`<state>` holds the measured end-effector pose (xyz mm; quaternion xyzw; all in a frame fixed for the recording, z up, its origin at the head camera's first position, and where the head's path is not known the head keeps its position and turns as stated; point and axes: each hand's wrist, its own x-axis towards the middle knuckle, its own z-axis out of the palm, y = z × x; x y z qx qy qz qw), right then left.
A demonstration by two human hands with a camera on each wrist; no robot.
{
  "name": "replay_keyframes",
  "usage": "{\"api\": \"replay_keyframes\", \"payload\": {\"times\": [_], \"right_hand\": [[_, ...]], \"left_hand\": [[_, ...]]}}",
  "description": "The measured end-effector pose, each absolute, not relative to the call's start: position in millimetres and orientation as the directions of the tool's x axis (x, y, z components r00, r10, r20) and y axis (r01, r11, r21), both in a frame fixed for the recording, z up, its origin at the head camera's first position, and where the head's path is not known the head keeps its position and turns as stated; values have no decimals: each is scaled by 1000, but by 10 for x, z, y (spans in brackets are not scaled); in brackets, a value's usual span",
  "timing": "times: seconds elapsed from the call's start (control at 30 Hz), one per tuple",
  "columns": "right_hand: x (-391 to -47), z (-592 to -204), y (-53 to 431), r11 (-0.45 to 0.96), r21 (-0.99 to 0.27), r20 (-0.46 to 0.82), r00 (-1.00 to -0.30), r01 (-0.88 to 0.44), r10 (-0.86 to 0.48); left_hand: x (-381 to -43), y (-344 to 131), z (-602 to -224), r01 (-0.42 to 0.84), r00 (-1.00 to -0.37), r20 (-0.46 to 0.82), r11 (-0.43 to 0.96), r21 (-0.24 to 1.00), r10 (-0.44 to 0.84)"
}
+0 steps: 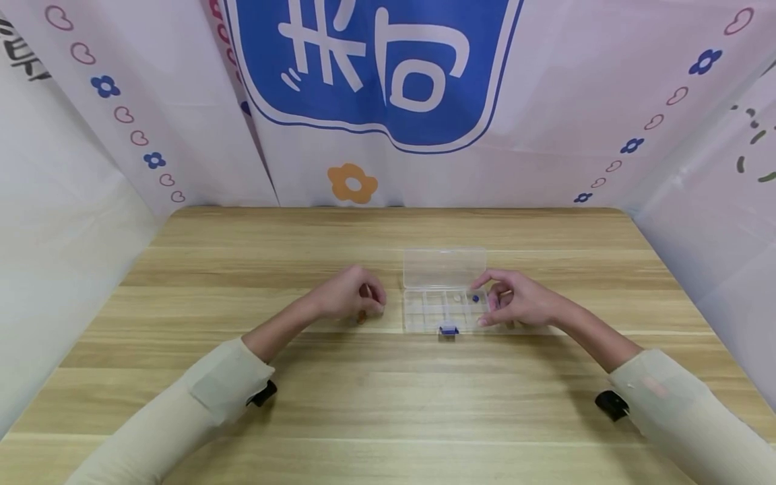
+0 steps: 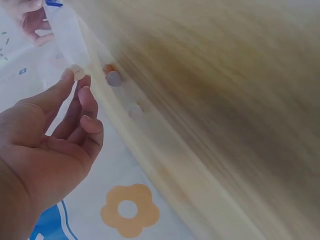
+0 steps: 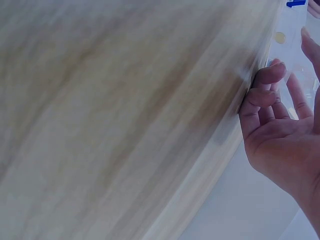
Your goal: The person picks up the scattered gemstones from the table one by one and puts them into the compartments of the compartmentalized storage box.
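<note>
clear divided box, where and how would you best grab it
Probably by its short right end, coming from the right: the box lies flat with its long side running left to right, the open lid spreads out on the far side, and the blue latch juts from the near edge.

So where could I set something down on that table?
A wide bare patch of table lies on the near side of the clear box, between the two sleeves. A bare strip also runs behind its open lid, up to the backdrop. Crowded: the right grip at the box's right end; the left grip left of it, near small loose pieces.
</note>
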<state>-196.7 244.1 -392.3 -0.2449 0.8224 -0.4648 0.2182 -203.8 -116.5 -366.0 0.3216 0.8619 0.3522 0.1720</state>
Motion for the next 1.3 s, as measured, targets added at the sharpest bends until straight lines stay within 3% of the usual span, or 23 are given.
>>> {"api": "replay_keyframes", "payload": {"times": [0.33,1.3], "right_hand": [[-1971,-3929,2448,446,-873,-133,-785,-196,-605],[-1965,-3910,2437,436,-879,-127,-789,-192,-602]], "left_hand": [[-2069,-1052,-3566,462,-750,-16,543,701,661],[-2092,-361,-3473,574,-655,81,424,700,751]]}}
